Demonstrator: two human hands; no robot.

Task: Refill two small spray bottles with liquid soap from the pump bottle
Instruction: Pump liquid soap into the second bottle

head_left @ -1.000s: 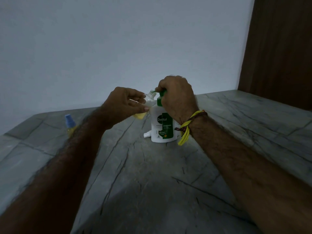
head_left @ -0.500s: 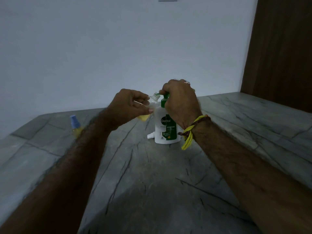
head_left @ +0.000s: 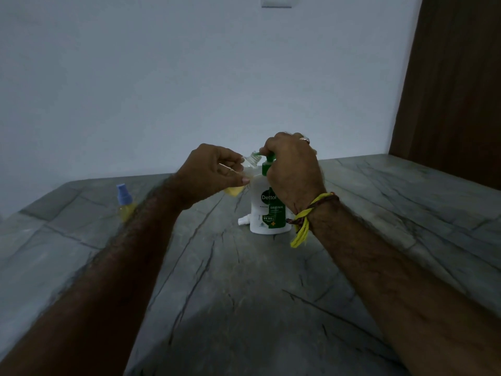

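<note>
Grey veined stone table [head_left: 271, 308] across the lower frame. White pump bottle [head_left: 267, 213] upright at centre, right hand [head_left: 294, 175] curled over its green pump head [head_left: 268, 161]. Left hand [head_left: 211, 172] just left of it, pinching an open, tilted clear spray bottle [head_left: 250, 161], mouth at the nozzle. Second spray bottle [head_left: 124, 202], blue-capped, standing at left. White sprayer cap [head_left: 243, 220] beside the pump bottle's base

A grey stone bench [head_left: 244, 308] with dark veins fills the lower half of the dim scene. Behind it rises a plain pale wall [head_left: 162, 77], carrying a switch plate [head_left: 276, 1] at 12 o'clock (cut by the frame). A dark brown wooden panel [head_left: 455, 90] stands at 2 o'clock.
</note>
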